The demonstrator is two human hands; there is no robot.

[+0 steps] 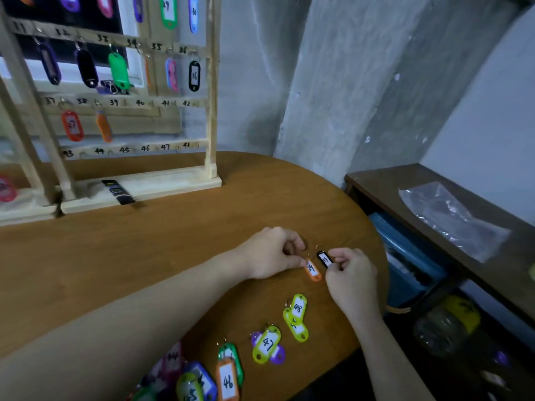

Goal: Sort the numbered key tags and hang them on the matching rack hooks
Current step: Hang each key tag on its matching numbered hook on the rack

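Left grip pinching orange tag 39, right grip pinching black tag, tags side by side over the worktop

We see two bare forearms, with no sleeves in view. Our left hand and right hand wear no gloves, rings, watch or bands that we can make out.

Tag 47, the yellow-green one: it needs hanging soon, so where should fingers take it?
Pinch tag 47 by its long edges near the middle, coming from above. It lies flat across a purple tag, and its ring at the upper end must stay free for the hook.
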